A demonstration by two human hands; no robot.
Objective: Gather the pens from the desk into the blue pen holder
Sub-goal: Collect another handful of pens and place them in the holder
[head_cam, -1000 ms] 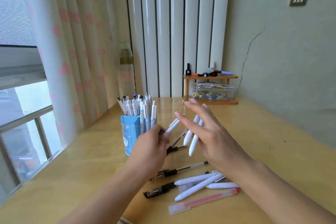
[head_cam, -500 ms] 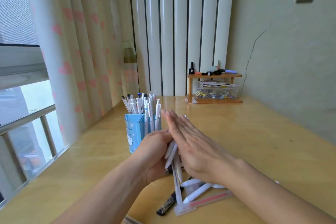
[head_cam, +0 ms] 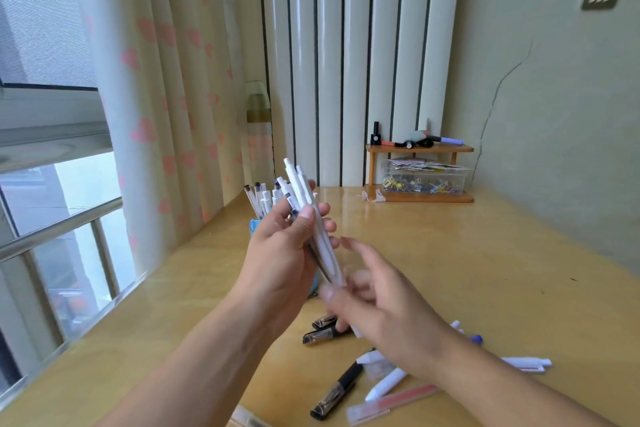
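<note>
Desk (head_cam: 467, 253), yellow wood, set against a window with a heart-print curtain (head_cam: 149, 80) on my left and a white ribbed radiator (head_cam: 346, 55) behind.

My left hand (head_cam: 287, 253): raised above the desk, fingers curled around a bundle of white pens (head_cam: 311, 218) held nearly upright, tips down; at least one darker, thinner pen sits within the bundle.

My right hand (head_cam: 384, 305): just below and to the right of the bundle, blurred. Fingers loosely spread near the pens' lower ends; I cannot tell whether it grips anything.

Blue pen holder (head_cam: 254, 226): on the desk behind my left hand, mostly hidden by it. Only a sliver of blue wall shows, with the tops of several pens (head_cam: 261, 199) already standing in it.

Loose items on the desk near my right forearm:
- two black-capped pens (head_cam: 323, 331) lying side by side, just beyond my right hand
- one black pen (head_cam: 334, 393) nearer me, lying diagonally
- a white pen (head_cam: 384, 383) beside it
- a clear pen with red core (head_cam: 391, 404), nearest the front edge
- another white pen (head_cam: 526, 362) to the right of my forearm
- a blue-tipped pen (head_cam: 476, 338) partly hidden behind the forearm

Far corner: small wooden shelf (head_cam: 419, 149) holding markers above a clear box of clips (head_cam: 424, 180).
</note>
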